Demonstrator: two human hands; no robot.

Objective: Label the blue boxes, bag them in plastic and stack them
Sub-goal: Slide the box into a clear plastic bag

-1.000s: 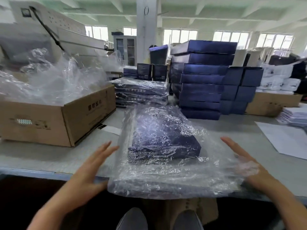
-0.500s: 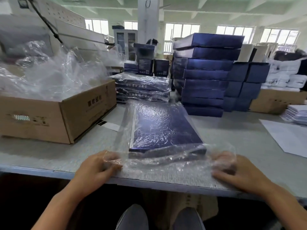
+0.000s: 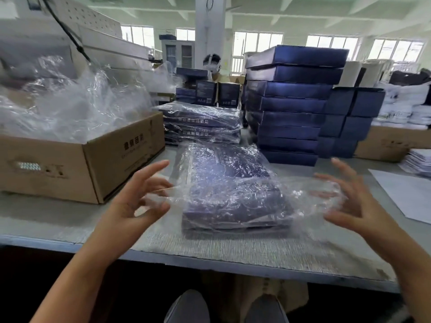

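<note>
Room: we see a large workshop with a white pillar and a row of bright windows along the far wall.
Worktable: a grey table runs across in front of us, its near edge below both wrists.
Carton: an open cardboard carton full of loose clear plastic sits beyond our left hand.
Bare stack: unbagged blue boxes rise beyond our right hand.
Bagged stack: wrapped boxes lie straight ahead, past the one between our hands.
Task box: the blue box lies flat on the table between our hands, inside a clear plastic bag.
Left hand: fingers spread, grasping nothing, fingertips at the bag's loose edge.
Right hand: fingers spread, grasping nothing, film against the fingers.
</note>
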